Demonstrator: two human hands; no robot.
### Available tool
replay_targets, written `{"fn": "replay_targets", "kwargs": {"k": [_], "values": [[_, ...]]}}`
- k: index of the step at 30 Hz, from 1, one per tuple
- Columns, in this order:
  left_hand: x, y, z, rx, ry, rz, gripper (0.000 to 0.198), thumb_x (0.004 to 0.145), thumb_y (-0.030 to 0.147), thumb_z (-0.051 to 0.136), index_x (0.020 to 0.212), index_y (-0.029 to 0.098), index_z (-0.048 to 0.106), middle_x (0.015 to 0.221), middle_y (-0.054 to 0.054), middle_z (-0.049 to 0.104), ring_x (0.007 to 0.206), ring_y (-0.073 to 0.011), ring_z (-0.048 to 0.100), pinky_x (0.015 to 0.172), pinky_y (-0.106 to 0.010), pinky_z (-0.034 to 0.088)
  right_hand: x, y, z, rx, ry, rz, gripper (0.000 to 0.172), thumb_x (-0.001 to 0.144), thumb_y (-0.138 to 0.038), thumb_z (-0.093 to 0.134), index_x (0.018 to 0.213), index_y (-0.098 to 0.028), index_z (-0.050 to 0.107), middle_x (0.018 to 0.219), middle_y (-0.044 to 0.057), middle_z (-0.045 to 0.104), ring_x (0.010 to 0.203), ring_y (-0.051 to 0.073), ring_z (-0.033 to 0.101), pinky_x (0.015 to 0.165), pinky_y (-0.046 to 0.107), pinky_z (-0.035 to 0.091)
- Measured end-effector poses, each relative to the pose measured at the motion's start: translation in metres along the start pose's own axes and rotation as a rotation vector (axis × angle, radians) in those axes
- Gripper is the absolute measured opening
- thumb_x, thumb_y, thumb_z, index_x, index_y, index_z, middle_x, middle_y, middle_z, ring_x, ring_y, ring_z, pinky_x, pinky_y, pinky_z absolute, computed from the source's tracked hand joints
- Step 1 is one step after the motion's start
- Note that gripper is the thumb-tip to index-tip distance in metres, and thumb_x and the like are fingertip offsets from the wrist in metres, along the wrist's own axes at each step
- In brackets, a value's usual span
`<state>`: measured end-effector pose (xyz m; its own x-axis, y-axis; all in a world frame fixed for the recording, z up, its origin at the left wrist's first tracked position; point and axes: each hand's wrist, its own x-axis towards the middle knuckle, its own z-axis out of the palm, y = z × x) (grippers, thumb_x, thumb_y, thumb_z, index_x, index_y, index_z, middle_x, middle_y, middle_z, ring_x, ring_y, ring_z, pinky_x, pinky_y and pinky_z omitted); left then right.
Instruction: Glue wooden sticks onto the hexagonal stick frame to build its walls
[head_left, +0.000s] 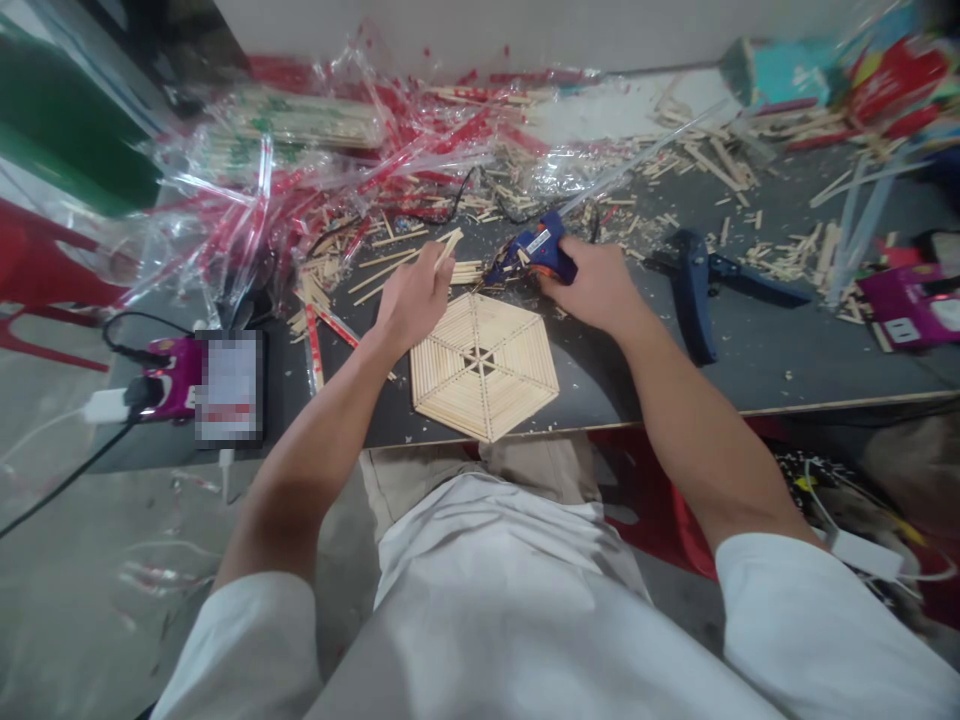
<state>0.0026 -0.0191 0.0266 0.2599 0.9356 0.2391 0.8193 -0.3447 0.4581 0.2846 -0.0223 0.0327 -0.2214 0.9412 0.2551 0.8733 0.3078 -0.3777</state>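
My left hand [416, 298] is closed around a few short wooden sticks [450, 243] whose ends poke up past its fingers. It is just above the upper left edge of a flat hexagon [517, 365] built from rows of pale sticks, with small dark gaps around its centre. My right hand [596, 285] grips a blue hot glue gun [538, 246], its nozzle angled left above the hexagon's top edge. A long clear glue stick [637, 160] appears to run out from the gun's back. Loose sticks [466, 271] lie between the two hands.
Blue-handled cutters [697, 300] lie right of my right hand. Clear and red plastic wrappers [255, 200] heap at the back left, with stick scraps [720, 165] across the back. A phone [229, 385] and purple power strip [176, 380] sit left; another purple strip [911, 308] is right.
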Motion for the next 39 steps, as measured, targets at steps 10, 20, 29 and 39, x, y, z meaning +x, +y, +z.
{"fn": "replay_targets", "kwargs": {"k": [10,20,29,39], "values": [[0.000,0.004,-0.004,0.043,-0.020,-0.007,0.070,0.106,0.068,0.012,0.143,0.021,0.048,0.100,-0.015,0.075,0.102,-0.0372,0.075,0.096,-0.050,0.054,0.000,0.003,-0.001,-0.061,-0.002,-0.036,0.016,0.089,-0.035,0.066,0.097,-0.021,0.063,0.087,0.009,0.072,0.085,0.030,0.069,0.078,0.041,0.051],[0.000,0.005,-0.004,0.048,-0.021,-0.003,0.058,0.108,0.061,0.020,0.142,0.024,0.050,0.106,-0.014,0.078,0.097,-0.0315,0.074,0.096,-0.045,0.054,0.000,0.007,-0.006,-0.096,-0.066,-0.016,0.018,0.093,-0.037,0.064,0.100,-0.020,0.062,0.092,0.011,0.071,0.091,0.032,0.069,0.085,0.045,0.050],[0.001,0.002,-0.002,0.030,-0.020,0.001,0.063,0.108,0.064,0.018,0.144,0.022,0.049,0.104,-0.013,0.077,0.105,-0.0333,0.075,0.102,-0.047,0.053,-0.001,0.003,-0.008,-0.088,-0.063,-0.019,0.030,0.099,-0.050,0.057,0.103,-0.020,0.061,0.087,0.010,0.068,0.087,0.031,0.068,0.082,0.044,0.050],[0.002,-0.001,0.001,0.039,-0.006,0.032,0.071,0.105,0.070,0.012,0.141,0.022,0.051,0.092,-0.013,0.073,0.096,-0.0373,0.076,0.098,-0.056,0.056,-0.004,-0.006,-0.008,-0.047,-0.054,-0.033,0.032,0.097,-0.049,0.057,0.112,-0.022,0.064,0.092,0.011,0.071,0.089,0.033,0.069,0.082,0.046,0.052]]}}
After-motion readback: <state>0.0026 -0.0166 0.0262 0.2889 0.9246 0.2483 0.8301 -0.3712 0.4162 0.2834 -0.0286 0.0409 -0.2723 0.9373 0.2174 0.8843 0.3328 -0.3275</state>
